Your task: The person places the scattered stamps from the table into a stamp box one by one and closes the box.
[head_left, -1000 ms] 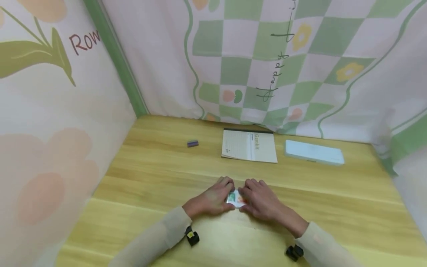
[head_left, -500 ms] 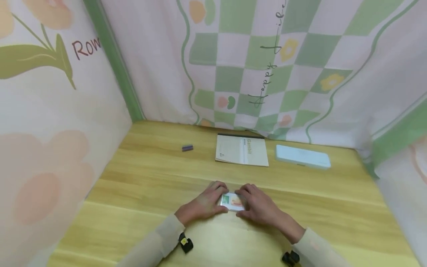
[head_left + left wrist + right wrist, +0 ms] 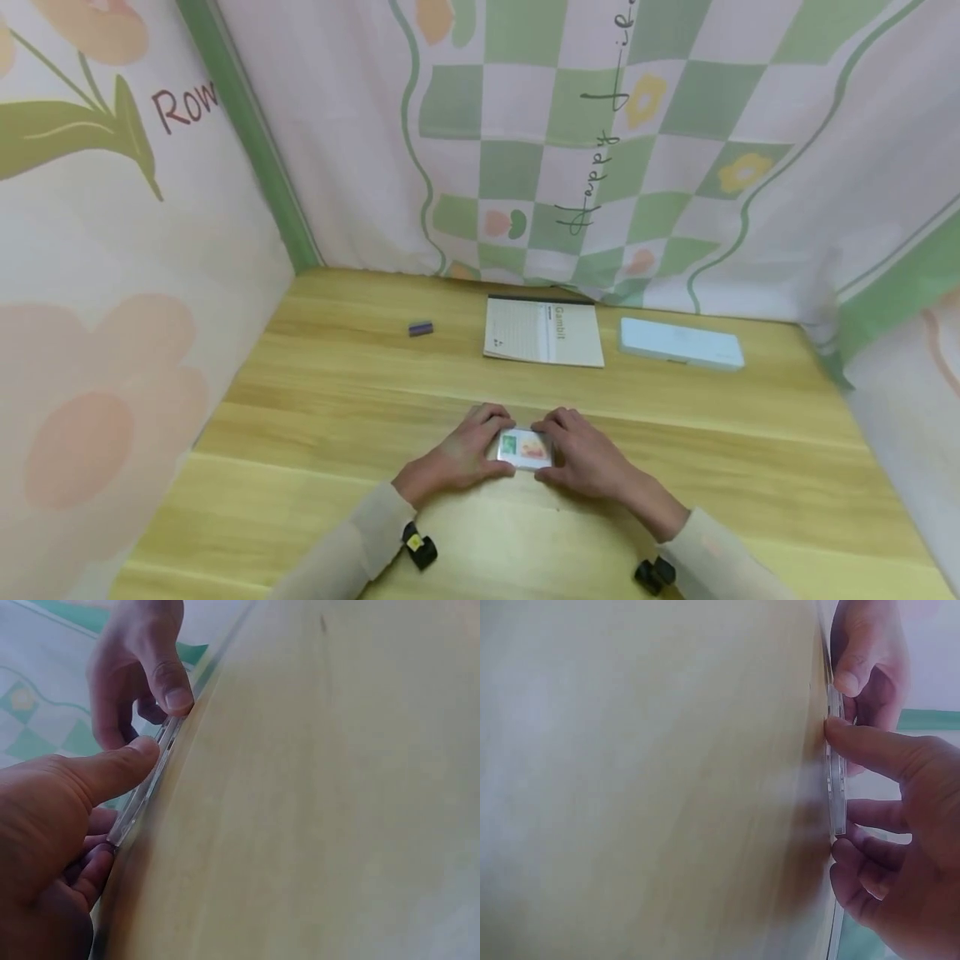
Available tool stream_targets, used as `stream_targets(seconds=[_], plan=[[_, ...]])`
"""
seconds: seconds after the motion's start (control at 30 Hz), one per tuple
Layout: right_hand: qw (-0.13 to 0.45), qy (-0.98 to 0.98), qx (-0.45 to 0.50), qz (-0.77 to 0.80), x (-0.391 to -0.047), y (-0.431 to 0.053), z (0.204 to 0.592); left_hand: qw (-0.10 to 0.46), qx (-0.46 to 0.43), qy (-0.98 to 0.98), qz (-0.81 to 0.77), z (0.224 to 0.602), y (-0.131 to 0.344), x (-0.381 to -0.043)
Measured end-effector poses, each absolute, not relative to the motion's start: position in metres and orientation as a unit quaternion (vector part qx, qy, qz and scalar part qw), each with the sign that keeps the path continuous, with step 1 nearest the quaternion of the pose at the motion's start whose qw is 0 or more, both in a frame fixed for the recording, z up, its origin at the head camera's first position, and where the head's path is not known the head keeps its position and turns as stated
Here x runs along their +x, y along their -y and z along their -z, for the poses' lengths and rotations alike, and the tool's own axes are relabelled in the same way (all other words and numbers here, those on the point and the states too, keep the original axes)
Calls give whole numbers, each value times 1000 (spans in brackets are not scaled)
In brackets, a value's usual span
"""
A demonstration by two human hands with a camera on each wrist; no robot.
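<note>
A small flat clear plastic case (image 3: 522, 450) with a green picture and an orange-red one lies low over the wooden table, between the two hands. My left hand (image 3: 461, 452) grips its left end, thumb on the near edge and fingers along the far edge. The right hand (image 3: 588, 458) holds the other end in the same way. Seen from the left wrist, the case (image 3: 142, 791) appears edge-on, with the left thumb against its side. In the right wrist view its thin layered side (image 3: 835, 772) shows, right thumb touching it. Parts of both ends are hidden by fingers.
Farther back on the table (image 3: 337, 400) lie a small dark purple block (image 3: 421, 328), a notebook (image 3: 543, 332) marked "Gambit", and a pale blue oblong box (image 3: 681, 343). Patterned curtains (image 3: 517, 167) hang along the back, left and right sides.
Both hands have drawn a little apart along the case, so more of its printed face shows. The head view has shifted slightly. In the last half second the hands have barely moved.
</note>
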State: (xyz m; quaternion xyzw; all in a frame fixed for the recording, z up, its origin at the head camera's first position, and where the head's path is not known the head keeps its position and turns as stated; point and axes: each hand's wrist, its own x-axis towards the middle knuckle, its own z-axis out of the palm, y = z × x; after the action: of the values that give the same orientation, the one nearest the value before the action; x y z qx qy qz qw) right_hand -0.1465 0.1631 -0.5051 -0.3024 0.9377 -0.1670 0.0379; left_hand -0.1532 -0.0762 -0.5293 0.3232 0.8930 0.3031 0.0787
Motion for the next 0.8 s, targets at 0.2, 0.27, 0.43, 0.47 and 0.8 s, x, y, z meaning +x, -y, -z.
stream_targets(seconds=[0.2,0.27,0.43,0.47,0.8], plan=[[34,-938,-297,174,-147,-164,506,78,312,-898,-302,530,73,-154],[34,-939,-296,174,-147,-165,506,79,306,-899,-305,532,72,-155],[28,-941,-288,173,-150,-165,508,63,303,-901,-303,536,71,-158],[25,-942,-288,173,-151,-165,508,57,304,-903,-299,536,71,-159],[19,-942,-288,173,-161,-167,504,65,275,-912,-299,530,73,-159]])
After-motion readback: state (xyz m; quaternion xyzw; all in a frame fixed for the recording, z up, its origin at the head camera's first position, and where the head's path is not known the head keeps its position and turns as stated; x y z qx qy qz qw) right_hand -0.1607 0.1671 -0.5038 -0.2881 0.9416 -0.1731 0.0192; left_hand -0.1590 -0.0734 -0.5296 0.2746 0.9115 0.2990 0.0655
